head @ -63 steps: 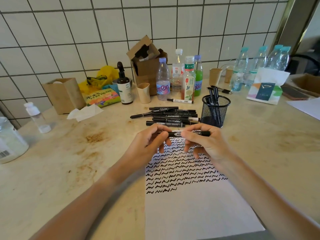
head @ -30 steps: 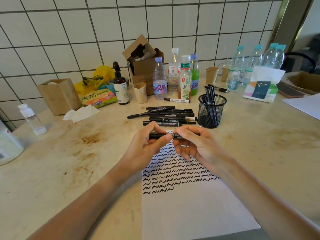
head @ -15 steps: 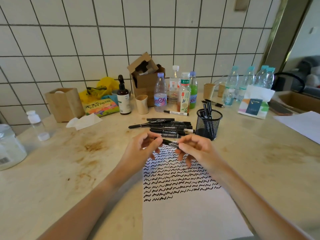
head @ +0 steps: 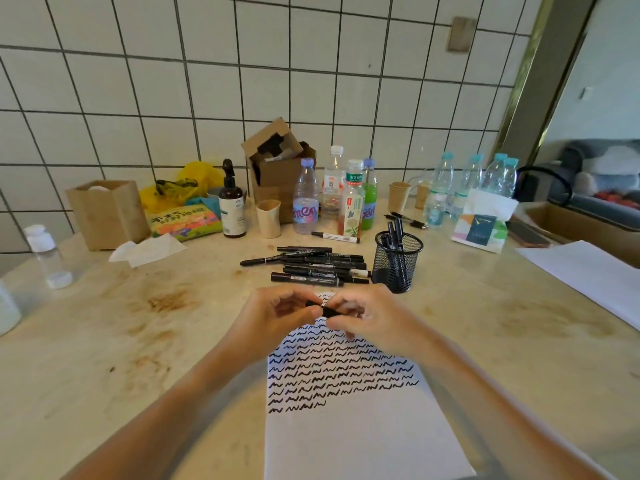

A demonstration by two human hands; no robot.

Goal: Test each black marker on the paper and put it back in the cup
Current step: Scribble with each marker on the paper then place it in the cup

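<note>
While the paper (head: 360,431) lay below, the left hand (head: 277,315) and right hand (head: 367,313) both pinched one black marker (head: 320,308) with curled fingers

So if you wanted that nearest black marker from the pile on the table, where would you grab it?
Probably by the middle of its barrel, coming from above. The nearest marker lies flat, crosswise to the person, at the pile's near edge, so its near side looks free for a thumb. Its right end sits close to the mesh cup, so the middle seems easier.
</note>
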